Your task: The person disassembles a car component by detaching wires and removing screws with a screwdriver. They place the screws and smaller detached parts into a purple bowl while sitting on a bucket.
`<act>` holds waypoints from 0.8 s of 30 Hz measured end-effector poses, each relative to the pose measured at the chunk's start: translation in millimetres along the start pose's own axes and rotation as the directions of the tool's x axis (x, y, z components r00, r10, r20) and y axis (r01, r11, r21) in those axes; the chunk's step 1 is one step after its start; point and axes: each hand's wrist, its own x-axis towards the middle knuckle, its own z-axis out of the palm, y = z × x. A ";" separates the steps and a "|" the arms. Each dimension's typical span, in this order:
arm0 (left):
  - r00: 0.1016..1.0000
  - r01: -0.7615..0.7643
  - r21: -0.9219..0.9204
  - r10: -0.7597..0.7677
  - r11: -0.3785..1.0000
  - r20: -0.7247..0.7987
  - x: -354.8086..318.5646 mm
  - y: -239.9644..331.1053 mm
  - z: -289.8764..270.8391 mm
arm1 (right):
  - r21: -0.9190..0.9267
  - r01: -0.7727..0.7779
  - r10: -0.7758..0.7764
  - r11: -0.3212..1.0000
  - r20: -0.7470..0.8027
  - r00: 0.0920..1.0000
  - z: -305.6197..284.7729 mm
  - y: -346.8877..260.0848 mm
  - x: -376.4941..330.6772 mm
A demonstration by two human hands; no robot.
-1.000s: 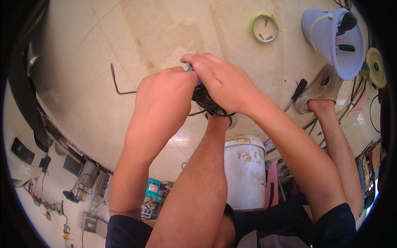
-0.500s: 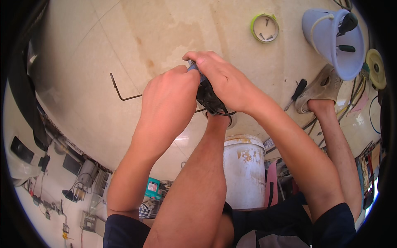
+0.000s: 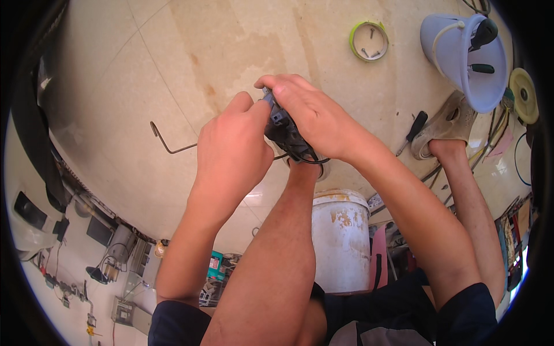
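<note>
The curled left hand [image 3: 234, 134] grips a bent rod [image 3: 171, 152] against a dark part [image 3: 281, 124]; the right hand [image 3: 311, 112] clasps the part's right side.

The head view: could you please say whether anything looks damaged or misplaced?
The white bucket has brown patches near its top, suggesting wear; a screwdriver lies loose beside the clog, while other tools sit in the blue bucket.

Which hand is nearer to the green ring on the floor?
Right: the right hand is below and left of the green ring in the picture; the left hand is lower and farther left.
</note>
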 end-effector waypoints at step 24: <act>0.988 -0.146 0.312 0.120 0.939 0.101 2.5 8.4 -38.1 | -0.081 -0.075 0.082 0.994 0.088 0.993 7.6 -17.8 -4.2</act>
